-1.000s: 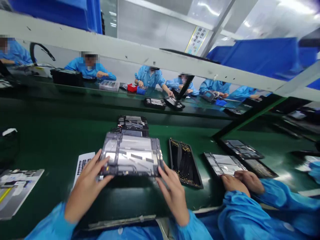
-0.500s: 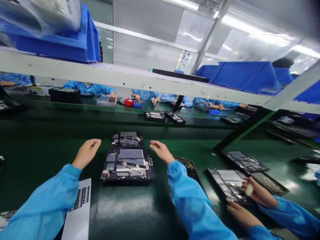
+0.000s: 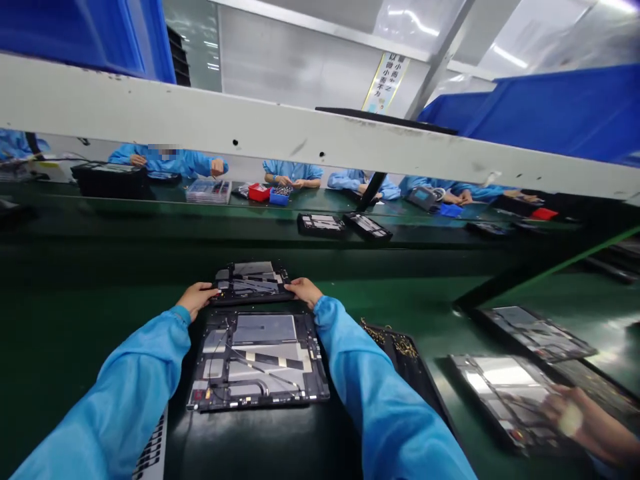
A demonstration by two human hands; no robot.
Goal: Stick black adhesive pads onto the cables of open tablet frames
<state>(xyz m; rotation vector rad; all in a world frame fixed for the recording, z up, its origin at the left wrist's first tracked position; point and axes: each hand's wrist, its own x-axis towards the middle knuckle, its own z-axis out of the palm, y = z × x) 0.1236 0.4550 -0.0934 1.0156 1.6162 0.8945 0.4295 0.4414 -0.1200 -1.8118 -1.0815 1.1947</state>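
My left hand (image 3: 197, 299) closes its fingers on the left edge of the rear opened laptop base (image 3: 254, 281), which shows grey panels and dark strips. On the opposite edge, my right hand (image 3: 306, 291) pinches the same base. Closer to me, between my forearms, a second opened laptop base (image 3: 265, 357) lies flat on the green bench, its inner parts facing up. Partly under my left sleeve is a silver keyboard panel (image 3: 154, 447). Beside my right forearm sits a black tray (image 3: 420, 380) with small gold-coloured pieces (image 3: 403, 345) at its far end.
At right, a co-worker's blurred hand (image 3: 583, 417) is over another opened laptop base (image 3: 510, 393), with one more base (image 3: 540, 330) behind it. A white shelf beam (image 3: 280, 133) crosses above the bench. Two more bases (image 3: 323, 225) lie on the raised ledge ahead.
Both hands have moved inward and forward, from apart in the air to gripping the rear laptop base. The camera view has tilted down and come closer.
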